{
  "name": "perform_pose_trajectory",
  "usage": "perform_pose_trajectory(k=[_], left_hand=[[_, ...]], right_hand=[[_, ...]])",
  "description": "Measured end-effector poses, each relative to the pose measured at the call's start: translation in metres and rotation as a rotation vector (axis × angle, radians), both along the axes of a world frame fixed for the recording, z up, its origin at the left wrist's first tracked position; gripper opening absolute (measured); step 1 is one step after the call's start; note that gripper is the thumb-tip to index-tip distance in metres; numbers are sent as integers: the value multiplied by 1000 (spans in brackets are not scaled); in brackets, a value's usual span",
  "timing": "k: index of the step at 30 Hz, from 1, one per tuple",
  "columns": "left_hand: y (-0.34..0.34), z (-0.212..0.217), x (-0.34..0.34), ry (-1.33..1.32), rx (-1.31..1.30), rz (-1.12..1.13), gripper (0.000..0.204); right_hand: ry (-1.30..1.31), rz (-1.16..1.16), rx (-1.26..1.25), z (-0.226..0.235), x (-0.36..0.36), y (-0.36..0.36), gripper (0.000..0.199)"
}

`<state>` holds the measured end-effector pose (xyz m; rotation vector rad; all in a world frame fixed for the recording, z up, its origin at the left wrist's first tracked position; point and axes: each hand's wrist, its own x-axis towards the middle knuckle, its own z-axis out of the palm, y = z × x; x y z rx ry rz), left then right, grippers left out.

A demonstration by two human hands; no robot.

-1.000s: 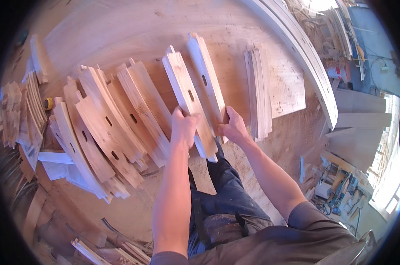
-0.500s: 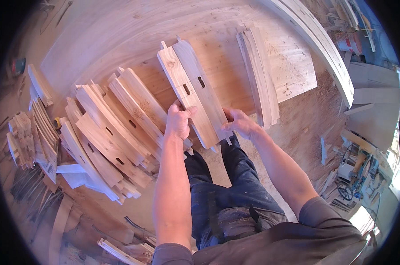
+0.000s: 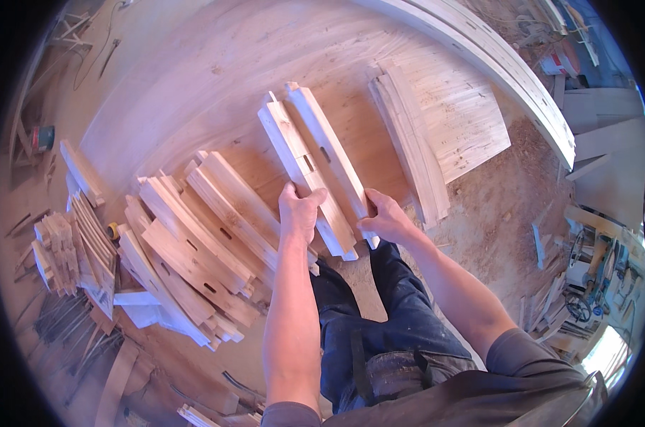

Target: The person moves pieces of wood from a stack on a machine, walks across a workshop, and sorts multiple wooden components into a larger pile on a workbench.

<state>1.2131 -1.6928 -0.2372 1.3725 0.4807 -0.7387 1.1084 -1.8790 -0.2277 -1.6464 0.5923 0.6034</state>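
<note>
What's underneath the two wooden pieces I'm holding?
The two wooden pieces lie on a large pale wooden board. Both hands, left hand and right hand, grip their near ends; the surface directly beneath is covered.

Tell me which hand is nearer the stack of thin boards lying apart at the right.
Right. The right hand grips the wood pieces just left of the thin boards; the left hand sits farther left.

The two pale, slotted wooden pieces (image 3: pixel 315 167) are bare, unvarnished timber — matt, planed smooth on their faces. The heap of similar light wooden parts (image 3: pixel 194 242) looks equally raw and dull. The broad, pale plywood workbench top (image 3: pixel 215 78) shows matt grain with a few darker marks. The stack of thin curved wooden strips (image 3: pixel 408 142) is unfinished too. The dark blue trousers (image 3: pixel 400 320) are coarse cloth — dusty. The sawdust-strewn floor (image 3: pixel 507 206) looks rough.
</note>
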Motion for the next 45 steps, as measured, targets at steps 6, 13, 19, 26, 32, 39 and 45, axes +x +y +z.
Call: perform_pose_trajectory(k=[6, 13, 19, 26, 32, 39, 45], left_hand=[[-27, 8, 22, -190, 430, -160, 26], [-24, 22, 15, -186, 212, -10, 60], [46, 17, 2, -555, 695, -89, 65], [102, -20, -18, -609, 1395, -214, 76], [95, -32, -15, -659, 1484, -250, 70], [93, -28, -14, -625, 1520, -240, 66], [94, -28, -14, -646, 1544, -239, 63]], right_hand=[[-224, 91, -502, 10, 8, 9, 72], [-311, 118, -334, 3, -5, 0, 61], [-100, -470, 77, -29, -21, -27, 41], [-114, -320, -348, -7, -32, 5, 52], [-275, -268, -599, 3, 8, 61, 63], [-180, -310, -658, -11, 21, 68, 64], [-277, -387, -623, -27, 14, 50, 52]])
